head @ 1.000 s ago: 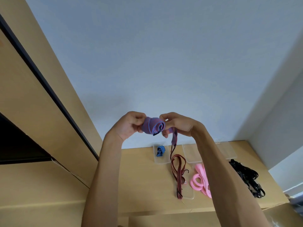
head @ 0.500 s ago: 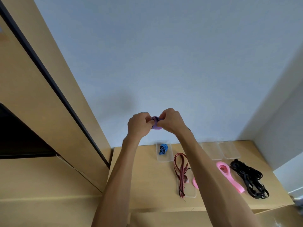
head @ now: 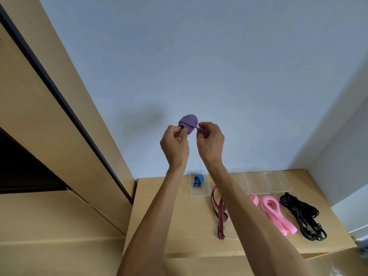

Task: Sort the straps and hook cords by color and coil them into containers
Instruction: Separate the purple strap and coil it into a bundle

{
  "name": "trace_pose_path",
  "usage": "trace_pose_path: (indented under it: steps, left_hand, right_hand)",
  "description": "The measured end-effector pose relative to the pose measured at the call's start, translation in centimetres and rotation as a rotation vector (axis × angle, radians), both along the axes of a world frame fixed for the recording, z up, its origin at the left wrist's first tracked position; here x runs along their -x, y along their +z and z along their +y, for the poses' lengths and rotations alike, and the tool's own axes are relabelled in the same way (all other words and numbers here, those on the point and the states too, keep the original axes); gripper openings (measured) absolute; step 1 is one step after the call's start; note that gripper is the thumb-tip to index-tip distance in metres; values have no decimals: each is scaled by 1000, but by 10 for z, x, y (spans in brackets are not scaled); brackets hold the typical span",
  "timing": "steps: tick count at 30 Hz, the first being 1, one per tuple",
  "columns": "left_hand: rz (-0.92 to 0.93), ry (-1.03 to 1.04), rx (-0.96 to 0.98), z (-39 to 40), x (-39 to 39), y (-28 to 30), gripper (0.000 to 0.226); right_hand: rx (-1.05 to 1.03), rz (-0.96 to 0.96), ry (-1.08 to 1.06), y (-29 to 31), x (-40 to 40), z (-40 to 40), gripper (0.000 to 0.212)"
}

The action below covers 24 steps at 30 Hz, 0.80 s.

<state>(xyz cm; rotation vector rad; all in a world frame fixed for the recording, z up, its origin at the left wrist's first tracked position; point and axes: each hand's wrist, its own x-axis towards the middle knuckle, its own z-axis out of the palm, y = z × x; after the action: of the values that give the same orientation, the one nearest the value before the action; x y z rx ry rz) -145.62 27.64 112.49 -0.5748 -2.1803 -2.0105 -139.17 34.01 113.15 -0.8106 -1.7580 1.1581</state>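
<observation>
I hold a coiled purple strap (head: pixel 188 122) up in front of the wall, well above the table. My left hand (head: pixel 174 145) pinches the coil's lower left edge. My right hand (head: pixel 210 142) pinches the strap's loose end, pulled a short way off the coil. Down on the wooden table (head: pixel 171 216) a blue coiled strap (head: pixel 198 181) sits in a clear container (head: pixel 199 193). A red-and-black striped strap (head: pixel 219 212) lies over another clear container (head: pixel 231 237). A pink strap (head: pixel 275 215) and a pile of black cords (head: pixel 304 218) lie to the right.
Two more clear containers (head: pixel 257 183) (head: pixel 280 181) stand along the wall at the table's back. A tall wooden cabinet (head: pixel 49 136) with a dark edge rises at the left. The wall corner closes the table's right side.
The coil has gone from hidden between both fists to standing above them, with its loose end drawn out to the right. The hanging tail seen earlier is wound in.
</observation>
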Motion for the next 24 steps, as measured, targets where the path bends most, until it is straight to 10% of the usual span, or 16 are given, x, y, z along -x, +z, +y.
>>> trace_pose_path:
  steps: [5,10,13,19,24]
  left_hand:
    - [93,21,-17,7,-8,0,6]
    - [27,-38,-171,7,-7,5,9]
    - [-69,-105,-282,10,-4,10,12]
    - [-108,-154,-305,9,9,12,10]
    - [-17,-270,-254,1,9,5,6]
  right_hand:
    - [672,313,-31,10,-6,15,14]
    - [772,464,-22,8,-8,23,20]
    - [784,199,35,4,-5,21,9]
    - [1023,-222,389,-3,-5,21,67]
    - [920,-360,428,3,-1,21,33]
